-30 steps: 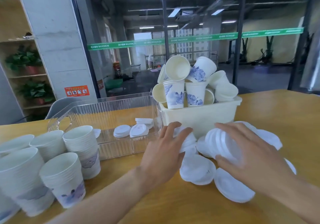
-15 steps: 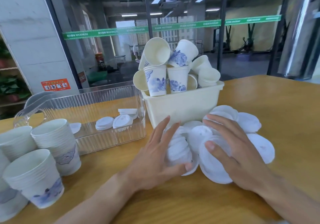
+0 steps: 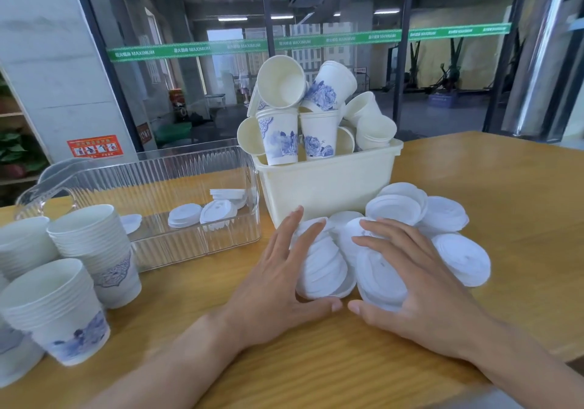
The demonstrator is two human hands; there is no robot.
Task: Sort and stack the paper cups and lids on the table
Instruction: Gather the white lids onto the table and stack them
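Lids (image 3: 322, 266) heaped on table, left grip (image 3: 281, 282) and right grip (image 3: 420, 285) spread flat, cupping the pile

Setting: commercial or office building interior, workspace beside a glazed partition.

Evidence:
- Full-height glass wall (image 3: 316, 60) with dark metal frames across the top half of the frame; green safety strip (image 3: 284, 43) printed "MAXIMUM" runs along it.
- Beyond the glass: open floor with concrete columns, exposed ceiling ducts, strip lights (image 3: 232, 18).
- Red notice sticker (image 3: 94, 146) on the white pillar (image 3: 47, 60), left.
- Shelf with potted plants (image 3: 15, 155) at the far left edge.
- Wooden table (image 3: 505, 187) in the foreground.
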